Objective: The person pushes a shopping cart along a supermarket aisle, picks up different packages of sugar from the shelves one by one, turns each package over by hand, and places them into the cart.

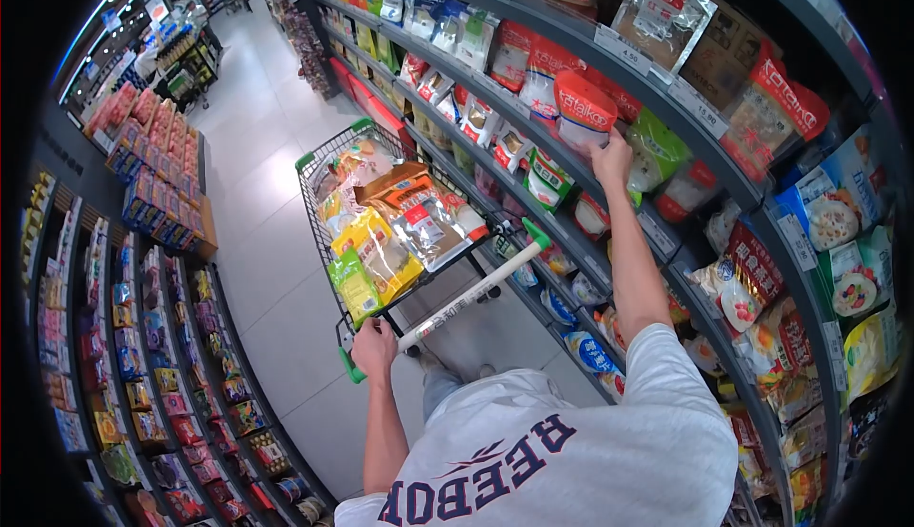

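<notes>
My right hand (611, 159) reaches to the shelf on the right, its fingers closed on the lower edge of a red taikoo sugar bag (583, 108). The bag stands upright in front of other red bags, beside a green bag (655, 151). My left hand (374, 344) is wrapped round the left end of the shopping cart's handle (471, 296). In the cart (314, 205) lie a yellow bag (376, 253), a small green bag (352, 285), a silver and brown packet (424, 227) and other bags.
Shelves of bagged food with price tags (624, 48) run along my right side. Curved racks of small packets (143, 375) stand on the left. Stacked boxes (162, 184) border the tiled aisle (249, 137), which stretches ahead of the cart.
</notes>
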A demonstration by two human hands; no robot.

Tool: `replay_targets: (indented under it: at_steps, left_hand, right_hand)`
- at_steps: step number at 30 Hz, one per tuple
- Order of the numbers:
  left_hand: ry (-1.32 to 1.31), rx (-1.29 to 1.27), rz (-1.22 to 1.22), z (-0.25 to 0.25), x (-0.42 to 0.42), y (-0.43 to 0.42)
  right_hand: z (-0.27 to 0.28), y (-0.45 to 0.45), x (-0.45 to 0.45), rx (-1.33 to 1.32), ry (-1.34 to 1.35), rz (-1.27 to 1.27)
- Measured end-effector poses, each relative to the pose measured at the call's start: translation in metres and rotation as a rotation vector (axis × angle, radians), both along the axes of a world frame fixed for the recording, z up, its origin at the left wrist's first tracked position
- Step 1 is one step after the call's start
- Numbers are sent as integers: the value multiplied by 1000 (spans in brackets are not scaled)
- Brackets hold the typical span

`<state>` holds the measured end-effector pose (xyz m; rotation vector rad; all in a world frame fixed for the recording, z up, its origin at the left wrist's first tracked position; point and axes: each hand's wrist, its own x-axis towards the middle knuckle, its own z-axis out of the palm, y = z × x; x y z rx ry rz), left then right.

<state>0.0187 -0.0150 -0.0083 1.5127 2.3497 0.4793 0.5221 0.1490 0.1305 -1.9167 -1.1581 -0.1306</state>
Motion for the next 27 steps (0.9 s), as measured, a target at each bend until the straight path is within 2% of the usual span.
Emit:
replay_targets:
  at_steps: [2,4,6,8,9,10,11,12,13,14,16,18,21,24,25,27]
  left_hand:
    - [-8,10,-5,1,0,-1]
    - [-18,21,-12,2,1,-2]
    - [-27,36,-18,4,1,-2]
    - [-154,90,1,5,1,-2]
    - [-221,134,7,5,1,-3]
    - [-288,175,11,5,0,-3]
    - [-468,273,-10,-6,-3,1]
    - [-673,253,33,0,2,0]
    - [-878,235,82,14,14,1]
    - [-1079,219,139,28,24,0]
    - [-1381,88,90,53,38,-5]
    - [-1464,-32,-35,62,49,-10]
    - [-1565,-219,-207,67,51,-19]
    - [-1714,-243,-292,76,59,-27]
    - [-1823,-240,-291,82,59,-29]
    - [-1539,-119,-422,90,66,-32]
  right_hand:
    - [5,-4,-6,54,-32,33]
    - [34,-21,-23,103,-42,75]
    - [56,-42,-45,281,-79,174]
    - [65,-60,-61,450,-36,304]
    - [46,-64,-62,392,266,382]
    - [38,-69,-74,460,450,445]
    - [28,-77,-93,523,635,503]
    - [12,-88,-111,409,894,472]
    - [5,-106,-142,367,1009,505]
    - [-23,-122,-151,119,1077,679]
    - [-38,-155,-176,-196,1071,917]
    - [-63,-172,-192,-236,1371,947]
    - [-79,-183,-207,-143,1612,774]
    - [-66,-197,-206,-329,1521,969]
    - [-61,-198,-207,-325,1484,952]
    - [-54,-195,-213,-310,1408,921]
